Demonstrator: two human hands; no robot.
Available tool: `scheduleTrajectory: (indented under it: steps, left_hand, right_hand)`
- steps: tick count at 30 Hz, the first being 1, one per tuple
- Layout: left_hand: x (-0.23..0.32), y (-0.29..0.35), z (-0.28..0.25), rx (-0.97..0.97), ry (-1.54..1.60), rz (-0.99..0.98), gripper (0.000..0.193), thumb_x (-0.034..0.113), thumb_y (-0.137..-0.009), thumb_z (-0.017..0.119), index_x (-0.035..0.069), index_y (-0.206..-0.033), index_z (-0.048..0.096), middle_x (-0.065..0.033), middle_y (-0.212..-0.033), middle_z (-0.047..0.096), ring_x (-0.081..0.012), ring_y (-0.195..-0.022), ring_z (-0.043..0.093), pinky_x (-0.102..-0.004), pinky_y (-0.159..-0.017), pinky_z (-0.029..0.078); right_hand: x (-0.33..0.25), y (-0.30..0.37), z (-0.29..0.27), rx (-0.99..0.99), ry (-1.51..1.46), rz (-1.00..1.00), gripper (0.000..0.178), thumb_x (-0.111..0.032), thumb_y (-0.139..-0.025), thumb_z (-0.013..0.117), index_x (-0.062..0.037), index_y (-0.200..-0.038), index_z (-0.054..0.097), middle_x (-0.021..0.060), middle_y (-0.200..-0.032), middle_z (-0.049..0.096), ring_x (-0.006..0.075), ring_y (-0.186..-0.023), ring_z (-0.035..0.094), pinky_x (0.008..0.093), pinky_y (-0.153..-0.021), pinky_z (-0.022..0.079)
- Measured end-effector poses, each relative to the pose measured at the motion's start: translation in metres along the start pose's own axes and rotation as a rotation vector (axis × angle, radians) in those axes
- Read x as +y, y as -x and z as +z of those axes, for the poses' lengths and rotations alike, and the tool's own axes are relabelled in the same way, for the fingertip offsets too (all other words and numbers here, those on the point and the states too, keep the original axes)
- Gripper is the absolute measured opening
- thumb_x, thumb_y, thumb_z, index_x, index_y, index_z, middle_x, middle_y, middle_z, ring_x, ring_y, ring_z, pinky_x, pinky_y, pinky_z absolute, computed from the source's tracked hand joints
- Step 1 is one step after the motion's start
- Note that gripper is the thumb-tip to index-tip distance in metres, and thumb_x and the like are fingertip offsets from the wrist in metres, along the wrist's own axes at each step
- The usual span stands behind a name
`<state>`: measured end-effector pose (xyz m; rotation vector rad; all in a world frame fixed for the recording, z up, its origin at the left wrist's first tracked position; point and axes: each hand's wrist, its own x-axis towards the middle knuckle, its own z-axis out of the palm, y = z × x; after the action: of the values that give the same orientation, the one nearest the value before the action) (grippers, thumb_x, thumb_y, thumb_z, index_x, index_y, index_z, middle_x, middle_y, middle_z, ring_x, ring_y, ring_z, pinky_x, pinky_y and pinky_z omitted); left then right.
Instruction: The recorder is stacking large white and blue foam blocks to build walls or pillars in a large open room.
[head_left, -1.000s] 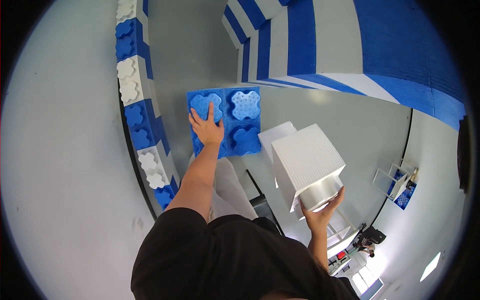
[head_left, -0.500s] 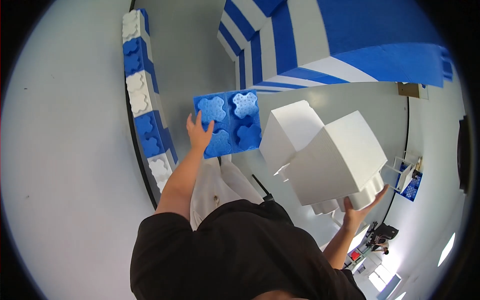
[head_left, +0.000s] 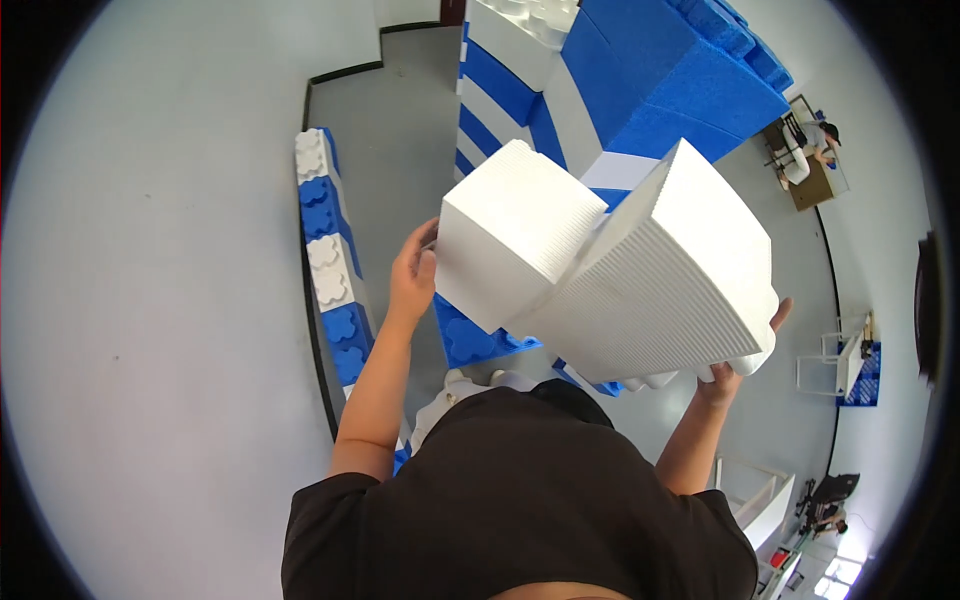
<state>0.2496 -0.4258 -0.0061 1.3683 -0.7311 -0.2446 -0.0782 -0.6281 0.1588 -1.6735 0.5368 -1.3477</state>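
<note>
Two big white building blocks, a left one (head_left: 510, 225) and a right one (head_left: 690, 270), are held up in front of me, touching each other. Whether they are joined I cannot tell. My left hand (head_left: 413, 272) presses against the left block's outer side, thumb and fingers partly bent around it. My right hand (head_left: 728, 378) grips the right block from below at its rounded studs; several of its fingers are hidden. Under the white blocks a blue building block (head_left: 475, 338) shows in part, the rest of it covered.
A tall wall of blue and white blocks (head_left: 640, 100) stands ahead. Along the left wall runs a low row of studded blocks (head_left: 335, 270). Farther right are a white frame table (head_left: 755, 500), blue crates (head_left: 860, 375) and a seated person (head_left: 810, 155) by a brown box (head_left: 812, 190).
My left hand has left the blue block and taken hold of the left white block. Both white blocks have moved left and turned, now covering much of the blue one.
</note>
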Motion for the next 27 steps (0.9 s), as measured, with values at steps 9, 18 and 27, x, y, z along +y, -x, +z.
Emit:
scheduleTrajectory:
  steps: [9,18,27]
  left_hand:
    - [0.072,0.004,0.003,0.298,0.145,-0.323,0.032,0.03,-0.089,0.059,-0.001,-0.085,0.063,-0.0001,-0.075,0.059,-0.0066,-0.074,0.049,-0.0229,-0.065,0.036]
    - [0.058,-0.016,0.002,0.647,0.24,-0.188,0.034,0.028,-0.09,0.058,-0.004,-0.085,0.065,-0.0038,-0.078,0.061,-0.0113,-0.076,0.051,-0.0247,-0.069,0.038]
    - [0.091,-0.032,0.003,0.796,-0.009,-0.134,0.038,0.028,-0.087,0.059,-0.009,-0.083,0.065,-0.0081,-0.079,0.063,-0.0155,-0.077,0.053,-0.0285,-0.073,0.041]
  right_hand:
    - [0.023,-0.011,0.004,-0.445,-0.014,0.053,0.138,-0.044,-0.054,0.086,-0.0096,-0.147,-0.009,0.0164,-0.14,0.038,0.0293,-0.127,0.04,0.0442,-0.109,0.028]
    - [0.021,-0.03,0.016,-0.556,-0.142,0.107,0.136,-0.021,-0.052,0.083,-0.0132,-0.147,-0.014,0.0193,-0.139,0.035,0.0334,-0.126,0.04,0.0446,-0.106,0.031]
    - [0.032,-0.028,0.002,-0.4,-0.039,0.019,0.141,-0.046,-0.051,0.086,-0.0148,-0.147,-0.012,0.0215,-0.146,0.018,0.0366,-0.134,0.026,0.0535,-0.109,0.021]
